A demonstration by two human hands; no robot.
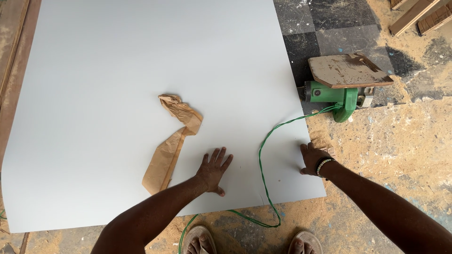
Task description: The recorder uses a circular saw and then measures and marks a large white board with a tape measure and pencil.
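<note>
A large white board lies flat on the floor and fills most of the view. My left hand rests palm down on it near the front edge, fingers spread, holding nothing. My right hand sits at the board's right edge with its fingers curled over that edge; a beaded band is on the wrist. A crumpled strip of brown paper lies on the board just left of my left hand. A green cable runs across the board between my hands.
A green power tool fixed under a worn wooden plate lies on the floor beside the board's right edge. Sawdust covers the floor. Wooden strips lie at the top right. My sandalled feet stand at the front.
</note>
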